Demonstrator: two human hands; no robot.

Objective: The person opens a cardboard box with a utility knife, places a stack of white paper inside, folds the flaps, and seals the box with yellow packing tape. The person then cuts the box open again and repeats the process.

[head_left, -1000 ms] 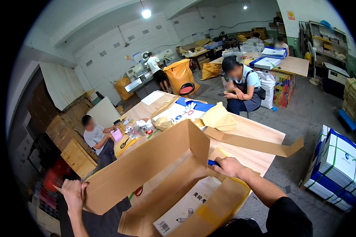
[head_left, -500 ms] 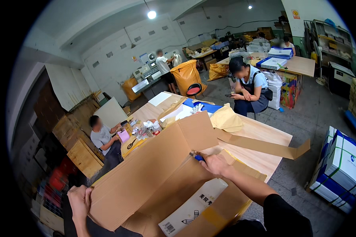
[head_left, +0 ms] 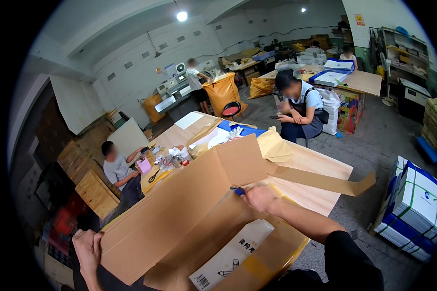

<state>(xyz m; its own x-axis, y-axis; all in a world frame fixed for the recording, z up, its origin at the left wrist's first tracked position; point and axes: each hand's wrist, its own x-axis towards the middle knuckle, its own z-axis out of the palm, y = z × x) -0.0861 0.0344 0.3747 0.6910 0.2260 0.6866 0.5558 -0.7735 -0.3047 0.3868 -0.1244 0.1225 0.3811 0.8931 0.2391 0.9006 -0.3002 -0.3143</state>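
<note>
A large brown cardboard box (head_left: 179,203) stands open in front of me, its long flap raised and tilted. My left hand (head_left: 87,245) is closed round the left end of that flap. In my right hand (head_left: 259,198) is a blue-handled cutter (head_left: 239,191), its front end at the crease where the long flap meets the far end flap. My fingers cover most of the cutter, and the blade is hard to make out. Down in the box lies a white printed paper bag (head_left: 233,254) with a pencil drawing, partly covered by the near flap.
Behind the box is a wooden table (head_left: 320,167) with a cardboard strip (head_left: 320,180), brown paper (head_left: 275,145) and scissors (head_left: 153,178). A person (head_left: 119,169) works at left; another (head_left: 300,106) sits beyond the table. Strapped white-and-blue stacks (head_left: 412,199) stand at right.
The whole view has shifted slightly, so the room sits farther left. The cutter's front end shows less and lies closer against the crease. My left hand still grips the flap.
</note>
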